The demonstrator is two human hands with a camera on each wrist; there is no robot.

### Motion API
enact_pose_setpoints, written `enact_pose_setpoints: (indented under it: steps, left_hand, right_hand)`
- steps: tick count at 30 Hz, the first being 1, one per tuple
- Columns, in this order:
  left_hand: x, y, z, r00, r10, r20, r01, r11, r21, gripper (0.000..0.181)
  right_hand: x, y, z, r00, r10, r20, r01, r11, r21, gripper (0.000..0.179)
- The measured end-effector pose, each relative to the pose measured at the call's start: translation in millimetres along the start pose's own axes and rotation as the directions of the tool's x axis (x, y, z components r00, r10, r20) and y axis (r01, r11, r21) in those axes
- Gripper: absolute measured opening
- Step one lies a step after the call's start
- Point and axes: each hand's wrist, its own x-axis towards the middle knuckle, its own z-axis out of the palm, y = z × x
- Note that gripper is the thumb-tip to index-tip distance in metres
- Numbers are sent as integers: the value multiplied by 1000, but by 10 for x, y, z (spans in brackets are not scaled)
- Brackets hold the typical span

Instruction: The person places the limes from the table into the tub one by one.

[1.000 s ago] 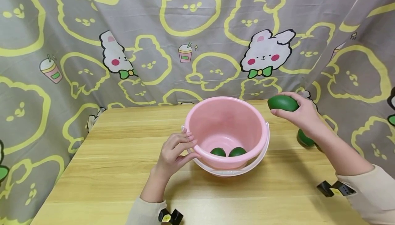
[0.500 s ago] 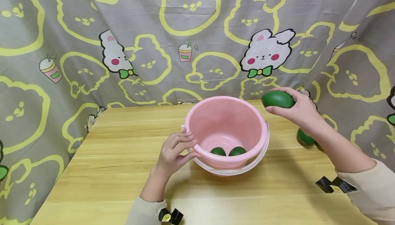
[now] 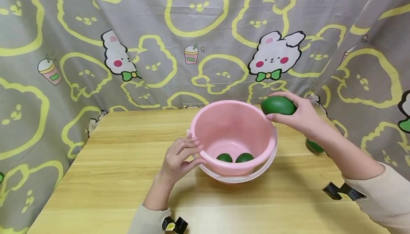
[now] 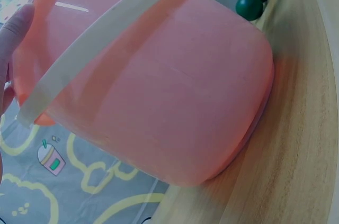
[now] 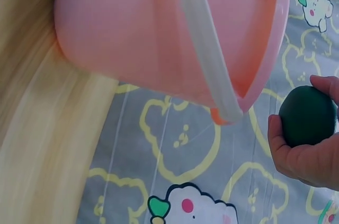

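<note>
A pink bucket [image 3: 234, 125] stands on the wooden table, its white handle [image 3: 237, 179] lowered toward the front. My left hand [image 3: 179, 159] holds the bucket's left rim, thumb outside. My right hand [image 3: 302, 115] grips a smooth dark-green, egg-shaped fruit [image 3: 277, 105] between thumb and fingers, raised at the far right of the rim. In the right wrist view, that fruit [image 5: 307, 116] is apart from the bucket. Two similar green fruits, one at left [image 3: 225, 157] and one at right [image 3: 245, 157], lie on the bucket's floor, partly hidden by the near rim.
Beyond the bucket, a green fruit [image 3: 315, 146] sits on the table at right, partly behind my right forearm. The left wrist view shows two green fruits [image 4: 249, 7] close together there. A grey patterned curtain [image 3: 144, 20] hangs along the table's back edge.
My right hand has carried the green fruit leftward, from right of the bucket to its far right rim. My left hand keeps its hold on the rim.
</note>
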Motion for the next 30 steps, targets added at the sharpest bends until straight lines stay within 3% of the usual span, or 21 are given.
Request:
enact_pose_setpoints:
  steps: [19,30]
  left_hand:
    - [6,15,-6,1000,-8,17,8,1000,2,35]
    - [10,1,-7,1000,-2,6,2,1000,5,35]
  right_hand:
    - [11,-280,235,991,-88,100,85,996,30,55]
    - [31,-376,295,985,-75,153,76,997,-2,59]
